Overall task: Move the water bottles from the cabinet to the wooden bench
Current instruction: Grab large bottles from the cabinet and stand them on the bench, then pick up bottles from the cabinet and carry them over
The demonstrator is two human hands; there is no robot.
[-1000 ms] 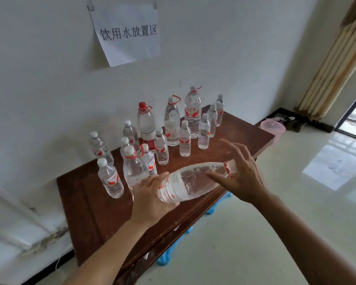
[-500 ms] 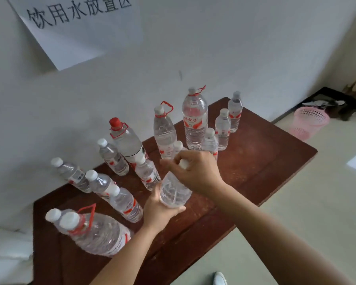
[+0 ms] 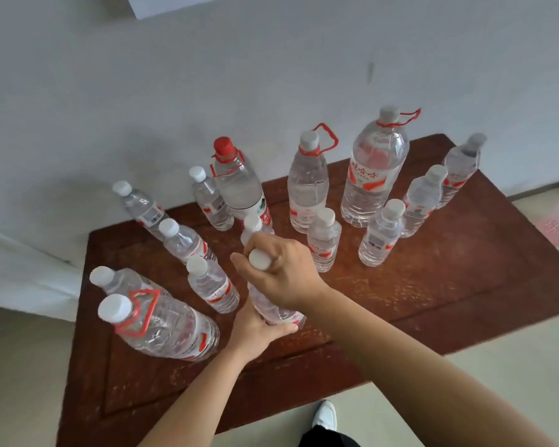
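Right hand is wrapped round the neck of a bottle, just under its white cap. The left hand cups the lower body from the near side, fingers curled round it. So both hands grip the same bottle, top and bottom, I'd guess to keep it upright for setting down. It's over the middle of the bench, in a gap between the big bottle at near left and the small bottles further back (can't tell if the base touches wood, the left hand hides it). Tall bottles stand far back by the wall, probably so nothing gets knocked when reaching over.
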